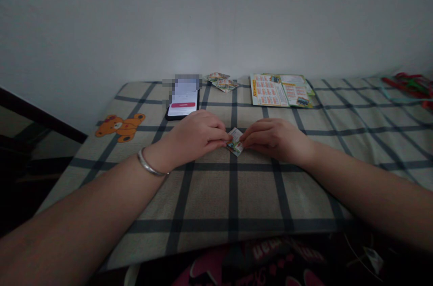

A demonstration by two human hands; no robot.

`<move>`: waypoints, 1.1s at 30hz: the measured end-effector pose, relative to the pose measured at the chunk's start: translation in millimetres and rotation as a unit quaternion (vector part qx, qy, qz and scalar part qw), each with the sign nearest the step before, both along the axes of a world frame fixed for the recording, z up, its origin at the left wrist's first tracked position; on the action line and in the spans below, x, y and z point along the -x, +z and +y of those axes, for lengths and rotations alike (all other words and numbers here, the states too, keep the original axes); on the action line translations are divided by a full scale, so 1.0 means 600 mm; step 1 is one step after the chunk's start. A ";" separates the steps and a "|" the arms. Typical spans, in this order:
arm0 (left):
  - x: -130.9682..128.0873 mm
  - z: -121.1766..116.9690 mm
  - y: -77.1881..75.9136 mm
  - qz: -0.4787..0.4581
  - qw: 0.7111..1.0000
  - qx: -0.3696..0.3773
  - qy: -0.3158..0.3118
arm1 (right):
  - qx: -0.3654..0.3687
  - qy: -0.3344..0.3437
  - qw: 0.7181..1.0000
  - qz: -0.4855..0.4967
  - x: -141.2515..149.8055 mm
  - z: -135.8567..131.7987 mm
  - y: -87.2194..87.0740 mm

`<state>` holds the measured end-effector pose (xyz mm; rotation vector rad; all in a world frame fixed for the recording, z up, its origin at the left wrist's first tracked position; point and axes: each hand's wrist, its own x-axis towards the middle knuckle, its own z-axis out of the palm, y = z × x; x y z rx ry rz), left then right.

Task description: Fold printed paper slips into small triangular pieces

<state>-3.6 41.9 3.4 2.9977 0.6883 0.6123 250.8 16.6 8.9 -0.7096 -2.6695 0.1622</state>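
Note:
A small piece of printed paper, folded to a diamond-like shape, lies between my two hands just above the checked tablecloth. My left hand, with a silver bangle on its wrist, pinches the paper's left corner. From the other side, my right hand grips the right corner between thumb and fingers. Parts of the paper are hidden under my fingertips. Behind my hands, near the wall, rest folded paper pieces with similar print. Printed sheets in yellow, green and orange lie flat to their right.
A phone with a lit screen lies behind my left hand. The checked cloth covers the table, with a bear picture at left. Red and green items sit at the far right. A wall borders the back edge.

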 end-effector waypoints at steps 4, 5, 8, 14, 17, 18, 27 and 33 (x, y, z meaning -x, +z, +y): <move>-0.001 -0.001 -0.001 -0.012 1.000 0.022 -0.009 | 0.007 0.002 1.000 0.002 0.000 0.001 0.000; -0.001 -0.001 -0.001 -0.015 0.999 0.026 -0.012 | 0.011 0.002 1.000 0.001 0.001 0.002 0.001; -0.002 -0.003 0.001 -0.007 0.999 0.029 -0.017 | 0.024 0.012 1.000 -0.007 0.002 0.003 0.004; -0.006 -0.014 0.013 0.039 0.999 0.015 -0.008 | 0.031 0.032 0.999 -0.014 -0.002 0.003 0.008; -0.008 -0.018 0.017 0.045 0.999 0.006 -0.009 | 0.033 0.029 0.999 -0.017 -0.005 0.003 0.008; -0.009 -0.019 0.017 0.048 0.999 0.003 -0.012 | 0.033 0.027 0.999 -0.019 -0.006 0.003 0.007; -0.012 -0.033 0.020 0.081 0.996 -0.038 -0.005 | 0.018 -0.002 1.000 0.001 -0.007 0.003 -0.004; -0.019 -0.037 0.017 0.075 0.997 -0.022 0.000 | -0.015 -0.020 0.999 -0.024 -0.002 -0.003 -0.002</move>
